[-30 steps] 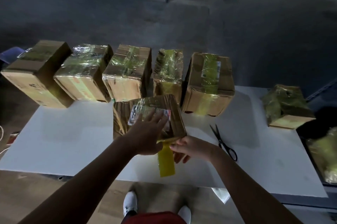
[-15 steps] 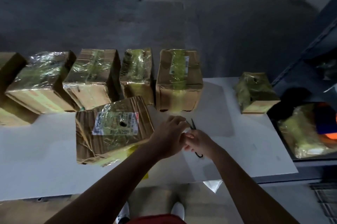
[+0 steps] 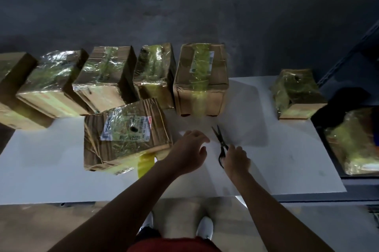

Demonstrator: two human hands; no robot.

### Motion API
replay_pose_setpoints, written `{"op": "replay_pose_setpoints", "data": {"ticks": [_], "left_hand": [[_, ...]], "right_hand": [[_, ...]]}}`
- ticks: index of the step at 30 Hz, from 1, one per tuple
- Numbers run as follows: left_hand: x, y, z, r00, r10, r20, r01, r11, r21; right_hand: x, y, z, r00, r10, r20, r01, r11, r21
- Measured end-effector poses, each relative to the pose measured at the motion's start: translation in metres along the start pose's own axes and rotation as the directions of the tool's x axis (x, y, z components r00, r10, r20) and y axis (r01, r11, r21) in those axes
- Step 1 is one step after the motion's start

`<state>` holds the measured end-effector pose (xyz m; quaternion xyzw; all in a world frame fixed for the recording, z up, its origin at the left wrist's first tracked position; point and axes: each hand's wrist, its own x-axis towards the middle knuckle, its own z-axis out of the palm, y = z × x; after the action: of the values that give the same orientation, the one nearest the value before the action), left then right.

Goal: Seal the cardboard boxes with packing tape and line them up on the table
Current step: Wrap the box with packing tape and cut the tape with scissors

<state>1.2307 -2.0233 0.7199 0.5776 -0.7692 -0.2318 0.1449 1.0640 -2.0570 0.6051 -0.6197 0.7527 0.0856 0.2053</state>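
A cardboard box (image 3: 125,134) with a white label and clear tape over its top sits on the white table (image 3: 287,159) in front of me. A yellow tape strip (image 3: 145,164) hangs from its near edge. My left hand (image 3: 188,153) hovers just right of this box, fingers loosely spread, holding nothing. Black scissors (image 3: 220,143) lie on the table, and my right hand (image 3: 235,160) grips their handles. Behind, several taped boxes (image 3: 202,79) stand side by side in a row along the far edge.
A smaller taped box (image 3: 295,93) stands apart at the table's far right. Another taped package (image 3: 356,141) lies on a lower surface beyond the right edge. My white shoes (image 3: 205,229) show below the near edge.
Both hands left the labelled box and its hanging tape and moved right. My right hand took hold of the scissors; my left hand now hovers apart from it.
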Motion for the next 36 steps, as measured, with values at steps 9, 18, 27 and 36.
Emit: {"op": "replay_pose_setpoints", "data": {"ticks": [9, 18, 27, 36], "left_hand": [[-0.022, -0.013, -0.010, 0.995, -0.044, -0.089, 0.043, 0.999, -0.018], [-0.055, -0.037, -0.030, 0.957, -0.103, -0.271, 0.054, 0.982, -0.182], [-0.111, -0.064, -0.018, 0.729, -0.505, -0.462, 0.278, 0.835, -0.475], [-0.123, -0.074, -0.014, 0.705, -0.708, -0.053, 0.313, 0.377, -0.872]], "right_hand": [[-0.008, -0.019, -0.010, 0.948, -0.257, 0.186, 0.166, 0.902, 0.399], [-0.070, -0.057, -0.040, 0.897, -0.404, 0.181, 0.049, 0.497, 0.866], [-0.117, -0.086, -0.045, 0.895, -0.447, -0.010, 0.211, 0.403, 0.891], [-0.119, -0.089, -0.045, 0.834, -0.549, 0.053, 0.316, 0.553, 0.771]]}}
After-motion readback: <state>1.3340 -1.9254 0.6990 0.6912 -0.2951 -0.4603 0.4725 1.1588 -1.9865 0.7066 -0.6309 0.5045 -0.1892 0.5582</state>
